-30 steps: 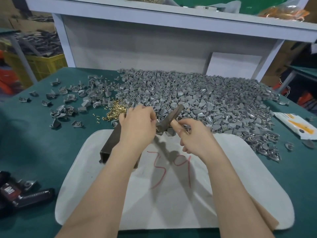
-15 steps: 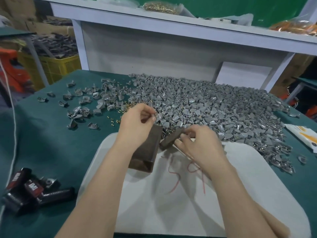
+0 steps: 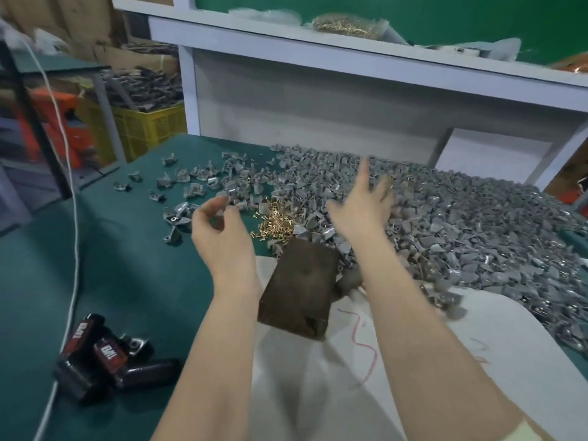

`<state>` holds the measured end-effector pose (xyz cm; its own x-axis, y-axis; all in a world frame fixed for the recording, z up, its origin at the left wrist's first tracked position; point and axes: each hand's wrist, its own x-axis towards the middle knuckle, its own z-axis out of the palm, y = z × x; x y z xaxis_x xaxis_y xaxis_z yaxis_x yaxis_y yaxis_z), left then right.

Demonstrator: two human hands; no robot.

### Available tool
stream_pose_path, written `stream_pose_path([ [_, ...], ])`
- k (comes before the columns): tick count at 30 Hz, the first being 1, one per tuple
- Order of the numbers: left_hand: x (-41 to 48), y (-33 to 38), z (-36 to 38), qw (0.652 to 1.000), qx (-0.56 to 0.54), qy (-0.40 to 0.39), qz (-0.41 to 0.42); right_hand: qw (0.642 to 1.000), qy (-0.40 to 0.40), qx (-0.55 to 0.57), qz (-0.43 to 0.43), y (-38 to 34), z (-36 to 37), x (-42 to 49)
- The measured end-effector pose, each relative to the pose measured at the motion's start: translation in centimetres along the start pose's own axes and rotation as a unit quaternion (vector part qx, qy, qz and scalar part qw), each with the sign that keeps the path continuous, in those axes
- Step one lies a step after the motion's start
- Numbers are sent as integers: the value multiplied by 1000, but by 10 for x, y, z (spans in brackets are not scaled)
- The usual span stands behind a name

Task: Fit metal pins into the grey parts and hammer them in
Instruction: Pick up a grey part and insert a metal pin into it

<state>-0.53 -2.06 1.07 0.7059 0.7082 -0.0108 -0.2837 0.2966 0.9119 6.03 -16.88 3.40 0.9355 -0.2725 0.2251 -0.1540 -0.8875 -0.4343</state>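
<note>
Two bare forearms rise from the lower edge, side by side, over a white rounded board marked with red scribble point(image 3: 515, 351) that lies on the green-covered table point(image 3: 127, 265). To the left of the board, a cluster of black tools with red labels point(image 3: 105, 354) lies on the table, with a white cable point(image 3: 74, 249) running past it.

A dark brown rectangular block point(image 3: 299, 288) stands on the far end of the board, between the two wrists. The left hand point(image 3: 222, 230) hangs above the table with its fingers loosely curled. Thumb and forefinger are apart and hold nothing.

The right hand point(image 3: 359, 214) is blurred. Its fingers are spread and stretched forward over the near edge of the heap of grey plastic parts point(image 3: 461, 230), gripping nothing. Between the hands, just beyond the block, lies a small pile of brass-coloured metal pins point(image 3: 276, 221). More loose grey parts point(image 3: 191, 183) are scattered left of the heap. Behind the table stands a white shelf point(image 3: 350, 62), and far left a yellow plastic crate point(image 3: 143, 128).
</note>
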Motion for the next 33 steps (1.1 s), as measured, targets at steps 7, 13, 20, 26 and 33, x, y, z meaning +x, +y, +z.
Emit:
stream_pose_path([
  [7, 11, 2, -9, 993, -51, 104, 18, 897, -322, 54, -299, -114, 67, -51],
  [13, 13, -1, -10, 995, -40, 93, -6, 905, -269, 31, -328, -112, 66, -49],
  [20, -1, 0, -1, 992, 9, -114, -57, 932, -145, 261, -207, -72, 10, -39],
  [26, -5, 1, -1, 988, -15, -137, -74, 874, -262, 347, -215, -48, -14, -41],
  [33, -2, 0, -5, 991, -74, -53, -96, 959, -183, -100, -190, -65, 52, -24],
])
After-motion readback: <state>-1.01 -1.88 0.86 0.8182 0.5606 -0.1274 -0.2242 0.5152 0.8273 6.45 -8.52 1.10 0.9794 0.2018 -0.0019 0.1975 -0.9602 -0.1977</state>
